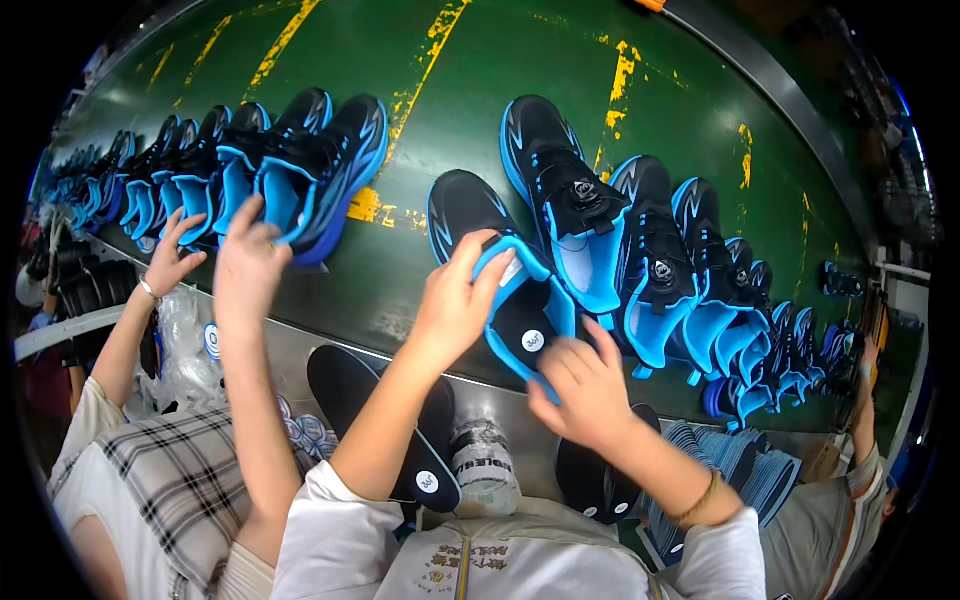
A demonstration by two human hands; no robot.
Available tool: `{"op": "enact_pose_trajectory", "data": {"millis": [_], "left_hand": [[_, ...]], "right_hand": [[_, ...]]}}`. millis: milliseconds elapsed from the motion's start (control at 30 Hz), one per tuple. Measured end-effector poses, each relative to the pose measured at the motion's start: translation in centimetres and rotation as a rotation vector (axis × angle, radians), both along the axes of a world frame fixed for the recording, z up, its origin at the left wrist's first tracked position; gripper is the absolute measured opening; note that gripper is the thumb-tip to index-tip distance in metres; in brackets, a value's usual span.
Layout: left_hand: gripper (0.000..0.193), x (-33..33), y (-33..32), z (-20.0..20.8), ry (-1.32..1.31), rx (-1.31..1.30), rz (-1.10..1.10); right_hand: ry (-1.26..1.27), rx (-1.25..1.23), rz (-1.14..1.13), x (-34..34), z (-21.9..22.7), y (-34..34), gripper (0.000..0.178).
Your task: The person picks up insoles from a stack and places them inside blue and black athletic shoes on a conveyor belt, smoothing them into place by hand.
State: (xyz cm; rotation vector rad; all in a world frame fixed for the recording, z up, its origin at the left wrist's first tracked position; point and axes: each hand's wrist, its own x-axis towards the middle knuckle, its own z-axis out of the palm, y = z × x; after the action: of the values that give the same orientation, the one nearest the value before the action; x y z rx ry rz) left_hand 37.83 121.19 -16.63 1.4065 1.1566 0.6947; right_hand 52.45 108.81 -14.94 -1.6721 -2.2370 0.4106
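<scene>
A black sneaker (466, 205) with bright blue lining lies on the green conveyor belt, toe pointing away from me. Its collar is spread, and a black insole (521, 318) with a round white sticker shows inside. My left hand (455, 305) pinches the tongue and the collar's left side. At the heel is my right hand (588, 388), fingers curled against the blue rim and the index finger stretched forward; part of its grip is hidden. Just right of this sneaker stands its likely mate, another black-and-blue sneaker (545, 140) with a round dial on its tongue.
More sneakers (648, 260) line the belt (430, 130) on both sides. Black insoles (425, 440) lie by the metal edge, beside a plastic-wrapped cylinder (485, 465). At left, a co-worker's hands (245, 265) reach to shoes; another co-worker's arm (865, 400) is at right.
</scene>
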Motion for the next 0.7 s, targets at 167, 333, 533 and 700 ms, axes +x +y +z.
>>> {"op": "enact_pose_trajectory", "data": {"millis": [167, 333, 533, 700], "left_hand": [[0.024, -1.2, -3.0, -1.0, -0.130, 0.090, -0.056], [0.027, -0.3, -3.8, 0.6, 0.011, 0.222, -0.068], [0.034, 1.3, -2.3, -1.3, 0.238, 0.443, -0.025], [0.029, 2.2, -4.0, -1.6, 0.166, 0.693, 0.011]], "right_hand": [[0.135, 0.122, -0.143, 1.0, -2.5, -7.0, 0.021], [0.149, 0.130, -0.113, 1.2, -2.7, -7.1, 0.023], [-0.168, -0.119, -0.033, -1.9, 0.2, 0.9, 0.024], [0.048, -0.692, 0.073, -2.4, -5.3, 8.1, 0.035]]}}
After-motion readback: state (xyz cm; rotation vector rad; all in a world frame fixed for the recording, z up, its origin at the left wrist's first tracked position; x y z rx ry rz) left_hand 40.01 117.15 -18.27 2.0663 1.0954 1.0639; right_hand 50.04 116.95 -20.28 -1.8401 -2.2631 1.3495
